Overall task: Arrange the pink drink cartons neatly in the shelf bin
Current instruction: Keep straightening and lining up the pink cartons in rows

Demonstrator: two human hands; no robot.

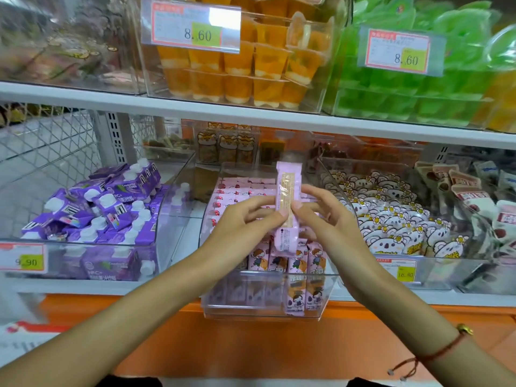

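A slim pink drink carton with a clear-wrapped straw on its narrow face (287,208) is held upright above the clear plastic shelf bin (265,311), over the rows of pink cartons with cartoon-child print (296,259) packed inside. The left hand (245,219) pinches the carton's left side, fingers curled. The right hand (326,216) grips the right side, thumb near the straw. The bin's front wall juts past the orange shelf edge (195,344). Adjacent stand a clear bin of purple capped cartons (106,219) on the left and a clear bin of koala-print packets (391,219) on the right, just beside.
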